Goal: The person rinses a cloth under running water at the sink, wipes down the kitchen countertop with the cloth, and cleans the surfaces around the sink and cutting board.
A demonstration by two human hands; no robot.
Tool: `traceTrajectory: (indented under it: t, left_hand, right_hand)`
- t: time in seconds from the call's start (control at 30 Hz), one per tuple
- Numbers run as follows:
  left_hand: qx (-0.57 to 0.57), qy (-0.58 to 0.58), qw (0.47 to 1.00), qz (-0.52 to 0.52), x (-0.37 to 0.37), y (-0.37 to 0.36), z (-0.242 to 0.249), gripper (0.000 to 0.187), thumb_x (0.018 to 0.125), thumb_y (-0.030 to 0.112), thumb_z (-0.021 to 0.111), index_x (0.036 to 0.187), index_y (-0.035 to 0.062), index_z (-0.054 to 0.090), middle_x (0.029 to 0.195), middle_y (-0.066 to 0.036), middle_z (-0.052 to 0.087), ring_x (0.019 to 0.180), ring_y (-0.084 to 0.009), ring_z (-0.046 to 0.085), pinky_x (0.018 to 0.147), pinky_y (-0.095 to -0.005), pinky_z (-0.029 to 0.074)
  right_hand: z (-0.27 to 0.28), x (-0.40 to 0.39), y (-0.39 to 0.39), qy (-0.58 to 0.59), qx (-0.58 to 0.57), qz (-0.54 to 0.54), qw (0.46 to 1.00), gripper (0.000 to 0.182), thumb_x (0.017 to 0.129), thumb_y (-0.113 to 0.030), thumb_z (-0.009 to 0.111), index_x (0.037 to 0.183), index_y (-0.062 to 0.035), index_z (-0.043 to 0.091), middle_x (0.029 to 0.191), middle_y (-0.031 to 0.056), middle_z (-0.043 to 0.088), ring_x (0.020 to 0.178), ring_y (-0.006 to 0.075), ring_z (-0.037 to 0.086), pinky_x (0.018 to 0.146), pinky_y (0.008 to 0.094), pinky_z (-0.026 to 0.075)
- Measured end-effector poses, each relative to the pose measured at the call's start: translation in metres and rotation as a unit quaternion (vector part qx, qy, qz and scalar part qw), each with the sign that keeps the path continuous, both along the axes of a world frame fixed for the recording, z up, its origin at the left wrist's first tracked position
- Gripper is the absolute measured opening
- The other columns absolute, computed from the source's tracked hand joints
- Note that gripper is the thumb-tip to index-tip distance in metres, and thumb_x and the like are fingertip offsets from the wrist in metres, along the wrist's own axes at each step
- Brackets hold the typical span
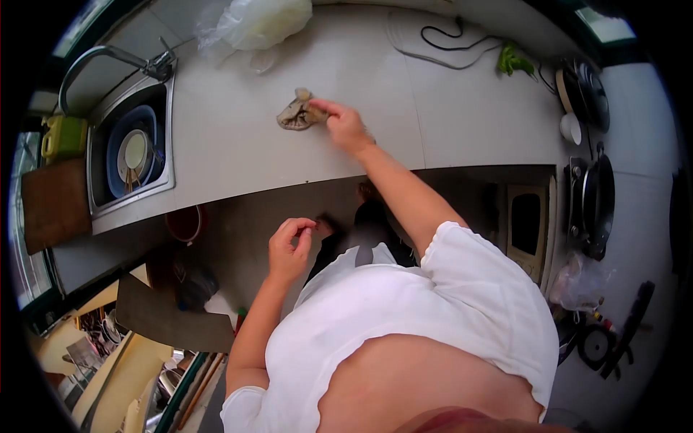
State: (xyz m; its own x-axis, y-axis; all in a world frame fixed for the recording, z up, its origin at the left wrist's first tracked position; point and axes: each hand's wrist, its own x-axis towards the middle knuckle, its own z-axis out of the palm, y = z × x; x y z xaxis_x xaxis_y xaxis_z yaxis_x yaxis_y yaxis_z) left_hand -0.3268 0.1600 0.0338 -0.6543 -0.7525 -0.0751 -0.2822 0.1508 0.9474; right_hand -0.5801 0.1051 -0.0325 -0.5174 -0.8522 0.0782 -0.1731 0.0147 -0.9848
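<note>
A crumpled greyish-beige cloth [291, 117] with dark markings lies on the pale countertop [238, 137]. My right hand [348, 130] reaches over the counter with its fingers on the cloth's right side, the index finger stretched along it. The other fingers are bent and partly hidden behind the hand. My left hand [289, 249] hovers in front of my body, below the counter's front edge. Its fingers are curled in towards the thumb, and nothing shows in them.
A sink [170, 144] at the left holds a blue basin [115, 151] with bowls and chopsticks. Beside it stand a yellow-green jug [65, 137] and a brown board [54, 206]. Towards the back are a plastic bag [263, 25], a black cord [440, 49] and green peppers [514, 61]; pans [599, 198] stand right.
</note>
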Motion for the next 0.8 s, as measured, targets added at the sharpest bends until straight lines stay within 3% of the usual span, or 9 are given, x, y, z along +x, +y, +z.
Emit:
traceTrajectory:
  t: [0.1, 0.17, 0.23, 0.33, 0.53, 0.57, 0.67, 0.77, 0.8]
  left_hand:
    - [0.007, -0.011, 1.000, -0.018, 0.007, -0.002, -0.005, 0.009, 0.082, -0.002, 0.054, 0.087, -0.0001, 0.061, 0.082, -0.005, 0.060, 0.074, -0.0117, 0.056, 0.068, -0.0233, 0.046]
    - [0.022, -0.014, 0.999, -0.026, 0.007, -0.002, -0.009, 0.009, 0.082, -0.001, 0.054, 0.087, -0.0003, 0.061, 0.082, -0.005, 0.060, 0.074, -0.0115, 0.056, 0.067, -0.0232, 0.046]
    - [0.041, -0.012, 0.999, -0.032, 0.004, 0.000, -0.011, 0.009, 0.082, 0.000, 0.054, 0.087, -0.0003, 0.061, 0.082, -0.005, 0.060, 0.074, -0.0114, 0.057, 0.067, -0.0231, 0.046]
    - [0.044, -0.019, 0.997, -0.056, -0.002, 0.008, -0.022, 0.009, 0.082, 0.000, 0.055, 0.088, -0.0003, 0.061, 0.082, -0.005, 0.060, 0.074, -0.0113, 0.057, 0.068, -0.0231, 0.046]
    - [0.137, -0.064, 0.987, -0.044, -0.021, 0.024, -0.032, 0.010, 0.085, 0.004, 0.054, 0.091, 0.0001, 0.061, 0.086, -0.005, 0.062, 0.077, -0.0119, 0.058, 0.071, -0.0238, 0.047]
    - [0.235, -0.040, 0.971, -0.018, -0.025, 0.028, -0.042, 0.011, 0.086, 0.005, 0.053, 0.093, 0.0000, 0.060, 0.087, -0.006, 0.062, 0.079, -0.0123, 0.058, 0.072, -0.0240, 0.047]
    - [0.458, -0.014, 0.887, 0.058, -0.046, 0.031, -0.064, 0.021, 0.090, 0.013, 0.048, 0.103, -0.0023, 0.056, 0.097, -0.012, 0.062, 0.089, -0.0184, 0.060, 0.082, -0.0282, 0.049]
    - [0.623, 0.070, 0.762, 0.161, -0.067, 0.028, -0.079, 0.029, 0.092, 0.018, 0.043, 0.107, -0.0047, 0.053, 0.106, -0.017, 0.058, 0.100, -0.0250, 0.057, 0.088, -0.0340, 0.048]
    - [0.659, 0.104, 0.724, 0.175, -0.072, 0.026, -0.087, 0.040, 0.094, 0.023, 0.035, 0.117, -0.0082, 0.046, 0.120, -0.023, 0.050, 0.112, -0.0325, 0.050, 0.094, -0.0389, 0.044]
  right_hand:
    - [0.031, -0.069, 0.032, -0.255, -0.034, -0.070, 0.964, 0.047, 0.071, 0.005, 0.034, 0.111, 0.0021, 0.059, 0.105, 0.0122, 0.061, 0.091, 0.0180, 0.060, 0.084, 0.0232, 0.046]
    - [0.034, -0.134, 0.072, -0.301, -0.024, -0.062, 0.951, 0.051, 0.073, 0.000, 0.038, 0.123, 0.0008, 0.049, 0.114, 0.0114, 0.057, 0.100, 0.0189, 0.057, 0.088, 0.0289, 0.045]
    - [0.013, -0.187, 0.107, -0.012, 0.108, -0.143, 0.984, 0.047, 0.080, -0.012, 0.046, 0.126, -0.0043, 0.047, 0.126, 0.0129, 0.049, 0.116, 0.0250, 0.047, 0.097, 0.0376, 0.037]
    - [-0.027, -0.216, 0.138, 0.382, 0.242, -0.133, 0.882, 0.049, 0.084, -0.028, 0.052, 0.130, -0.0104, 0.044, 0.137, 0.0136, 0.038, 0.127, 0.0288, 0.034, 0.102, 0.0454, 0.027]
    - [-0.044, -0.125, 0.105, 0.495, 0.192, -0.085, 0.843, 0.056, 0.084, -0.031, 0.053, 0.132, -0.0077, 0.039, 0.141, 0.0189, 0.029, 0.130, 0.0327, 0.027, 0.104, 0.0513, 0.021]
    - [-0.043, -0.100, 0.090, 0.487, 0.198, -0.095, 0.846, 0.056, 0.084, -0.030, 0.053, 0.132, -0.0052, 0.039, 0.141, 0.0198, 0.028, 0.130, 0.0334, 0.026, 0.104, 0.0511, 0.021]
    - [-0.041, -0.023, 0.046, 0.452, 0.171, -0.047, 0.874, 0.053, 0.085, -0.024, 0.050, 0.131, -0.0010, 0.038, 0.141, 0.0217, 0.026, 0.132, 0.0350, 0.021, 0.107, 0.0497, 0.016]
    - [-0.043, 0.012, 0.009, 0.431, 0.044, -0.066, 0.899, 0.037, 0.082, -0.012, 0.052, 0.117, -0.0009, 0.052, 0.127, 0.0218, 0.044, 0.121, 0.0355, 0.040, 0.102, 0.0460, 0.029]
    - [-0.044, 0.009, -0.001, 0.399, 0.012, -0.070, 0.914, 0.033, 0.082, -0.010, 0.051, 0.113, -0.0014, 0.055, 0.124, 0.0215, 0.048, 0.119, 0.0351, 0.043, 0.101, 0.0439, 0.032]
